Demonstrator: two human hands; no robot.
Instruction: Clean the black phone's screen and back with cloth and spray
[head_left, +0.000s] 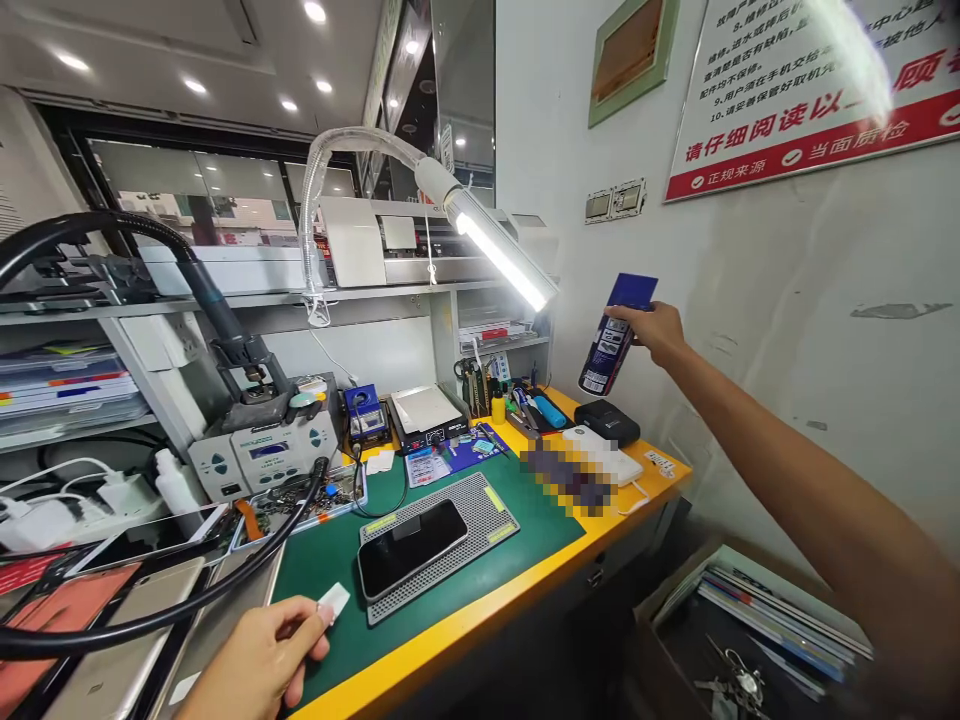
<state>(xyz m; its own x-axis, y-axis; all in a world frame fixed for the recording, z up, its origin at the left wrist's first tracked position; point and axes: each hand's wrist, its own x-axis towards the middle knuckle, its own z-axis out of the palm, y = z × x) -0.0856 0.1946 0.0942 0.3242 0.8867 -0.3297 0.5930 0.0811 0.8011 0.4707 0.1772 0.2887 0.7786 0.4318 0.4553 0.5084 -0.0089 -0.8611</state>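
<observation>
My right hand (657, 330) is raised at the right, its fingers wrapped round the upper part of a dark blue spray can (602, 358). The can tilts slightly, in front of the white wall. Low at the left, my left hand (266, 648) pinches a small folded white wipe (335, 602) over the green work mat (330, 560). Just beyond the wipe lies a smartphone (411, 548), its dark screen facing up. It rests on a grey perforated pad (487, 512) with yellow-green strips at its corners.
A lit lamp (502, 250) reaches over the bench. A soldering and hot-air station (266, 450) stands at the left, its black hose (225, 590) looping beside my left hand. Several phones (112, 650) lie front left. An open drawer (765, 640) holds papers and keys below my right arm.
</observation>
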